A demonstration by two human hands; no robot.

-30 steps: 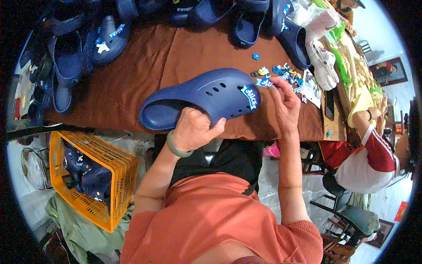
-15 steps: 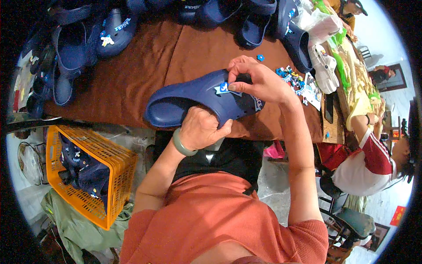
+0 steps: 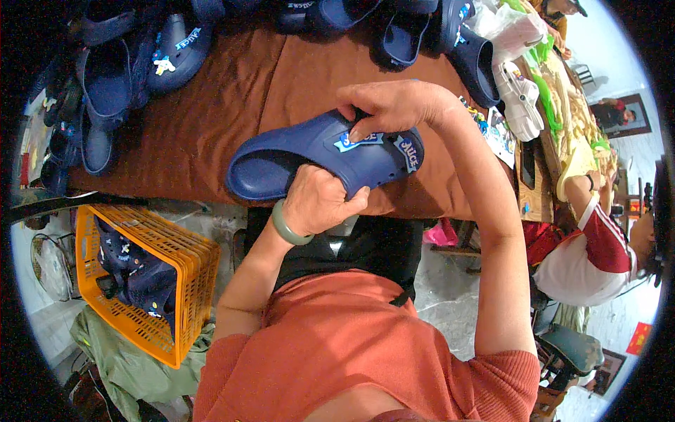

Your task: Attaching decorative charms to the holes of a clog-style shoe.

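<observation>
A navy blue foam clog (image 3: 309, 142) is tilted at the near edge of the cloth-covered table, its opening toward me. My left hand (image 3: 320, 200) reaches into that opening and grips its side; a pale green bangle circles the wrist. My right hand (image 3: 387, 109) bends over the vamp, thumb pressed against a blue-and-white banner-shaped shoe charm (image 3: 369, 139) while the fingers curl over the clog's far side. A second, similar charm (image 3: 408, 155) sits toward the toe. Whatever lies under the right fingers is hidden.
More navy clogs (image 3: 179, 60) line the far and left table edges. Loose charms and a white clog (image 3: 519, 102) lie right, near a dark phone (image 3: 527, 165). An orange crate (image 3: 179, 281) holding clogs stands at lower left. Another person (image 3: 583, 267) sits at right.
My right hand has turned over the clog and its thumb now presses on the charm; the right elbow has swung outward. The charm lies flatter. My left hand keeps its hold.
</observation>
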